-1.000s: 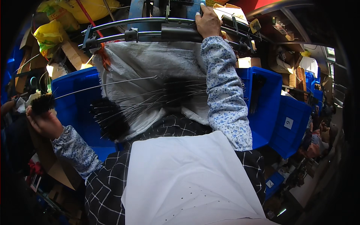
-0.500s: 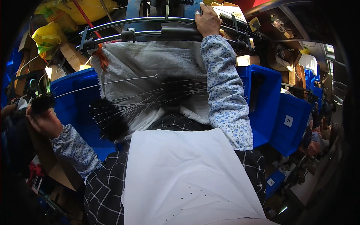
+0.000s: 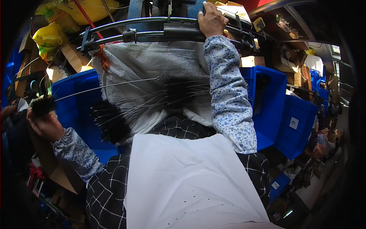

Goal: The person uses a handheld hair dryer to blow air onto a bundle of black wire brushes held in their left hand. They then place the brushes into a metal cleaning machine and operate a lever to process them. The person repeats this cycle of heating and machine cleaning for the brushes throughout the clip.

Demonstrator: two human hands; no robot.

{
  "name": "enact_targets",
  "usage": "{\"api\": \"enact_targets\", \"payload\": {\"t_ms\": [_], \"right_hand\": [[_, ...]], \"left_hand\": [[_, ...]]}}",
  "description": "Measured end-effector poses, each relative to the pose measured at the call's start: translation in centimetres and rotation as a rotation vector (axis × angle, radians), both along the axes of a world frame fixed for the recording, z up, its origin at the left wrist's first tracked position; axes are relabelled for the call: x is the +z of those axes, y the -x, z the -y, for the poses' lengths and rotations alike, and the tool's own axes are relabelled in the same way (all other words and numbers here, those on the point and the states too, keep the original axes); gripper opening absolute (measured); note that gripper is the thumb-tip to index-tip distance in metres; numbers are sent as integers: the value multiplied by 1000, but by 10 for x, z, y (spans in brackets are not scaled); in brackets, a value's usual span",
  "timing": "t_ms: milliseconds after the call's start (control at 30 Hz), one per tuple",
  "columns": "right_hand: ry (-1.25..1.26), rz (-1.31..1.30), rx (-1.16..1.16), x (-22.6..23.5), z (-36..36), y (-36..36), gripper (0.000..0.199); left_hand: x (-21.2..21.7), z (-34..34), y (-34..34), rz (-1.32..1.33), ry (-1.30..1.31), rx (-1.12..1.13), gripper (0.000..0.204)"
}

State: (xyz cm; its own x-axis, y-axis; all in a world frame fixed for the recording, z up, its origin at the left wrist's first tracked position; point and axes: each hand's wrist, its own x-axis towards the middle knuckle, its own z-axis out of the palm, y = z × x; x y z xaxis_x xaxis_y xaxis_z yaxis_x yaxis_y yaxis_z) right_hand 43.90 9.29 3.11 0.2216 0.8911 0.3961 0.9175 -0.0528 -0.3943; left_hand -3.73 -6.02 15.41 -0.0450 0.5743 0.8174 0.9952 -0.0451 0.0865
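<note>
At the far left, my left hand (image 3: 46, 126) is closed around the black bristle head of a wire brush (image 3: 42, 106). Its twisted wire stem reaches rightward over my lap and ends in a small loop. Below it, a bundle of similar brushes (image 3: 113, 124) lies on a whitish cloth (image 3: 152, 57) across my lap, with bristle heads at both ends and thin wires between. My right hand (image 3: 212, 21) is up at a machine with metal rails (image 3: 148, 35), fingers bent over its right part. What its fingertips hold, if anything, is hidden.
Blue bins flank me, one at the left (image 3: 72, 95) and one at the right (image 3: 271, 86), with a blue bin (image 3: 295, 126) beyond. Cardboard (image 3: 61, 173) stands at lower left. Yellow bags (image 3: 49, 40) and a red pole (image 3: 84, 13) are behind the rails. Another person's hand (image 3: 8, 111) shows at the left edge.
Almost nothing differs. Both hands stay in place, and the brush in my left hand has barely shifted.
</note>
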Motion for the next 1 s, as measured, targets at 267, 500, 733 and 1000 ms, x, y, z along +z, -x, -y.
{"api": "enact_targets", "payload": {"t_ms": [267,500,733,1000], "right_hand": [[2,1,-15,3,2,1,39],[34,21,-21,5,3,2,39],[8,45,11,3,3,1,42],[38,229,-37,-19,-4,-53,38]], "left_hand": [[3,4,0,282,35,-22,29],[4,4,-6,116,54,78,26],[-5,4,16,973,-120,-424,29],[-2,14,7,907,-116,-358,21]]}}
